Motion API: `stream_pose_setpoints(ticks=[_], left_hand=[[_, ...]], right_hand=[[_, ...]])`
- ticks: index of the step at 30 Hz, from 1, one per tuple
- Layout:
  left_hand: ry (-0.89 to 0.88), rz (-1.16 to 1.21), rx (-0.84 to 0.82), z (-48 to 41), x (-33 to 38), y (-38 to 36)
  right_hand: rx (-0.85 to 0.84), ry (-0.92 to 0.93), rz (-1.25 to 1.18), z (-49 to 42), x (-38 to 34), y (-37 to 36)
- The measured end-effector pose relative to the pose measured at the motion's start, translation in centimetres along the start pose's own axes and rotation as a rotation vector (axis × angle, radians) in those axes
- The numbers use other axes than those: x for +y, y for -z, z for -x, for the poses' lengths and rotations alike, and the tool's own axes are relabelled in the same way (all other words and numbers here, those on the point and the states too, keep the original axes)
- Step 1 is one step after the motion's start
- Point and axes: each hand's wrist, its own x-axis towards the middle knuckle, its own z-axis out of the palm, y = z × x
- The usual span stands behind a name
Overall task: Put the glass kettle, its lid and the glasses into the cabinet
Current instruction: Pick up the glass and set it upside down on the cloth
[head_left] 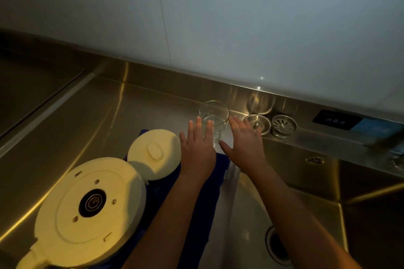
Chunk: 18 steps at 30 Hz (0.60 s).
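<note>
A: Entry, single head view. Where is the glass?

B: One clear glass point(213, 119), upright on the steel bench point(113, 116), close to the back wall. All other positions are taken from it.

A: Hands?

B: Both are spread, with the fingers straight. The left hand point(197, 148) is on the near-left side of the glass, and its fingertips point(199, 120) overlap the glass wall in view. The right hand point(244, 144) is on the near-right side, palm down. I cannot tell whether either hand touches the glass. Neither hand is curled round it.

A: Other task items?

B: The white lid point(154, 155) lies left of the glass and a little nearer, on a blue cloth point(203, 207). The kettle point(91, 209) is farther left and nearer again, turned over with its white base up. Its edge meets the lid's edge in view.

A: Anything else?

B: Two metal strainers point(270, 125) sit just right of the glass. The sink point(317, 214) lies nearer and to the right of it.
</note>
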Motion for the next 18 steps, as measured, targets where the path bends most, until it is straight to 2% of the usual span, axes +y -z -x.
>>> stream_pose_setpoints(ticks=[2, 8, 14, 18], left_hand=[[0.020, 0.026, -0.060, -0.1, -0.4, -0.2], [0.064, 0.006, -0.069, -0.3, -1.2, -0.2], [0.087, 0.070, -0.019, -0.9, -1.4, -0.9], [0.083, 0.017, 0.033, -1.2, -1.8, -2.1]], right_hand=[[-0.005, -0.005, -0.002, -0.5, 0.1, -0.4], [0.018, -0.023, -0.054, -2.1, -0.3, -1.3], [0.055, -0.027, -0.169, -3.2, -0.6, -2.4], [0.105, -0.043, -0.311, -3.8, -0.9, -3.3]])
